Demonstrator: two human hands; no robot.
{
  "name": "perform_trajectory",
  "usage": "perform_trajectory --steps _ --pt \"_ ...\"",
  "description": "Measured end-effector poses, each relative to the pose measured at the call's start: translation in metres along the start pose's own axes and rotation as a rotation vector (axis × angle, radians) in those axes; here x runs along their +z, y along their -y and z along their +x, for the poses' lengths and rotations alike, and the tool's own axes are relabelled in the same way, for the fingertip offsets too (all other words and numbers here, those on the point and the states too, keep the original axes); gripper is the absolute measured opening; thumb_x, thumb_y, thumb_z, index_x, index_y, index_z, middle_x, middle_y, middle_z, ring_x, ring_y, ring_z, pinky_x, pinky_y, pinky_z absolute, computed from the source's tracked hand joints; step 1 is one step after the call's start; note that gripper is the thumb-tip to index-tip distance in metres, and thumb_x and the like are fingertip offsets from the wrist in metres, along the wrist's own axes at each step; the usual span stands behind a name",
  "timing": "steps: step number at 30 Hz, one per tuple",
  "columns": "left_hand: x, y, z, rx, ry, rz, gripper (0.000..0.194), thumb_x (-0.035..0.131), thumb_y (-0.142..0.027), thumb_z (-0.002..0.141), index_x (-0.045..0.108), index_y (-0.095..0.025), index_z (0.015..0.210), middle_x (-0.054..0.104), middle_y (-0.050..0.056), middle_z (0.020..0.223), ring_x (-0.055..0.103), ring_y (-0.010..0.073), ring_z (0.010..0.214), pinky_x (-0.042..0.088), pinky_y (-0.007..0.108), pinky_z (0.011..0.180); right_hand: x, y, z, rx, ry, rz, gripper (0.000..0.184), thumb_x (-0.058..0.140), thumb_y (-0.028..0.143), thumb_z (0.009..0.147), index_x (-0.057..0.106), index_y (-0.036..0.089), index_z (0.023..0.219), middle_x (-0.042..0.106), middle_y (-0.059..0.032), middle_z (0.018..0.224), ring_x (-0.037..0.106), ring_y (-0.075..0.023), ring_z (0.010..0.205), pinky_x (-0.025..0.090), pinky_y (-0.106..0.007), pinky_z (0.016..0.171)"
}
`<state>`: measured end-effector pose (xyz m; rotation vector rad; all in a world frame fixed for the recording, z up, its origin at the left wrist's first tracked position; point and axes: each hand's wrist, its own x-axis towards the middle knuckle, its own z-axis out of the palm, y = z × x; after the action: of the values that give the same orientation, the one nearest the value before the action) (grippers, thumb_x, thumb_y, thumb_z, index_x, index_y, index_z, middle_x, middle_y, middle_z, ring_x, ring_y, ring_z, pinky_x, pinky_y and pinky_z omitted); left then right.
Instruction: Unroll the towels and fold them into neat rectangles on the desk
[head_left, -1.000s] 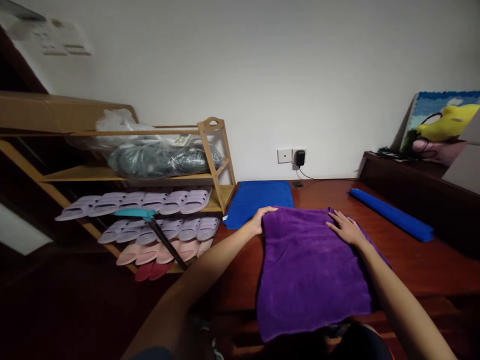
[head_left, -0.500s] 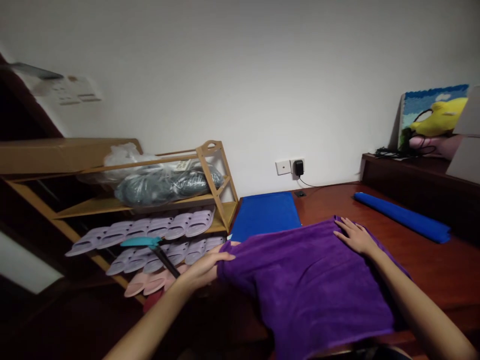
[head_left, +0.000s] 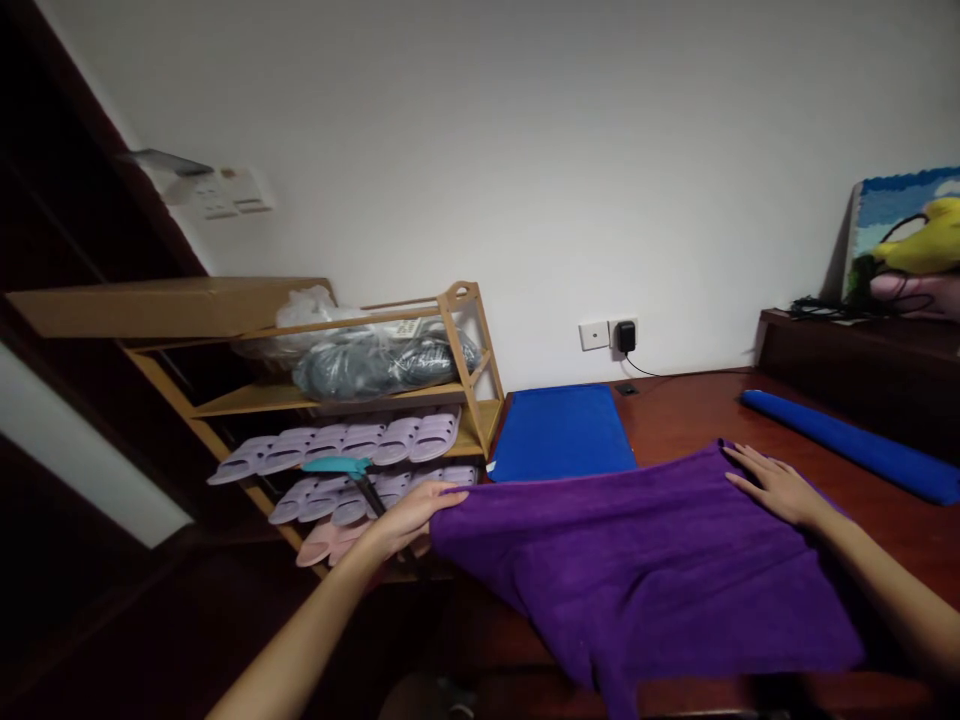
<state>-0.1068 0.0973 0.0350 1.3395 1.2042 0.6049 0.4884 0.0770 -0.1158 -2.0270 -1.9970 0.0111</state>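
Observation:
A purple cloth (head_left: 660, 570) lies over the front of the reddish wooden table (head_left: 675, 425), its lower left part hanging past the edge. My left hand (head_left: 420, 515) pinches the cloth's far left corner, thumb on top, and pulls it out beyond the table's left side. On the far right corner, my right hand (head_left: 776, 485) rests flat with its fingers stretched out. Behind the cloth is a flat blue folded piece (head_left: 562, 435), its near edge covered by the purple cloth.
Left of the table stands a wooden rack (head_left: 480, 400) with lilac slippers (head_left: 435, 435), a bagged grey bundle (head_left: 375, 365) and a cardboard box (head_left: 172, 308). A teal-headed handle (head_left: 337, 466) rises near my left hand. A long blue roll (head_left: 847, 445) lies at right; a plugged-in adapter (head_left: 625, 338) is on the wall.
The view has turned left. My hands are farther apart, and the cloth's far edge is stretched straighter between them. The left hand still pinches its corner.

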Motion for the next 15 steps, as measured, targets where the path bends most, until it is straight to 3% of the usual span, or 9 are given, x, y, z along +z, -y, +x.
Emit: perform_trajectory --steps 5,9,12,15 --pt "0.018 -0.010 -0.007 -0.078 0.166 0.164 0.031 0.074 -0.047 0.068 0.070 -0.018 0.078 0.060 -0.001 0.057 0.045 0.0112 0.043 0.025 0.021 0.041 -0.013 -0.034 -0.028 0.007 0.008 -0.006 0.072 0.030 0.067 0.085 0.024 0.031 0.147 0.029 -0.0006 0.150 0.024 -0.0219 0.138 0.025 -0.042 0.112" --pt "0.024 -0.011 -0.012 -0.049 0.285 0.307 0.026 0.072 -0.046 0.068 0.070 -0.021 0.074 0.065 0.000 0.069 0.053 0.0154 0.054 0.031 0.022 0.047 -0.017 -0.056 -0.045 0.057 0.034 -0.036 0.074 0.031 0.069 0.083 0.031 0.029 0.145 0.028 -0.0023 0.150 0.022 -0.0233 0.139 0.024 -0.043 0.112" --pt "0.021 -0.008 -0.006 0.041 0.246 0.364 0.028 0.068 -0.049 0.072 0.068 -0.021 0.071 0.062 -0.001 0.065 0.051 0.0151 0.054 0.032 0.022 0.048 -0.019 -0.065 -0.048 0.095 0.008 -0.018 0.074 0.032 0.069 0.082 0.033 0.028 0.144 0.028 -0.0022 0.150 0.024 -0.0236 0.138 0.025 -0.043 0.112" --pt "0.012 -0.003 0.009 0.091 0.125 0.380 0.034 0.066 -0.052 0.072 0.064 -0.019 0.069 0.053 -0.003 0.053 0.042 0.0121 0.044 0.025 0.022 0.043 -0.022 -0.071 -0.044 0.180 -0.040 0.062 0.070 0.031 0.067 0.084 0.041 0.027 0.140 0.039 -0.0023 0.145 0.037 -0.0243 0.133 0.031 -0.041 0.109"
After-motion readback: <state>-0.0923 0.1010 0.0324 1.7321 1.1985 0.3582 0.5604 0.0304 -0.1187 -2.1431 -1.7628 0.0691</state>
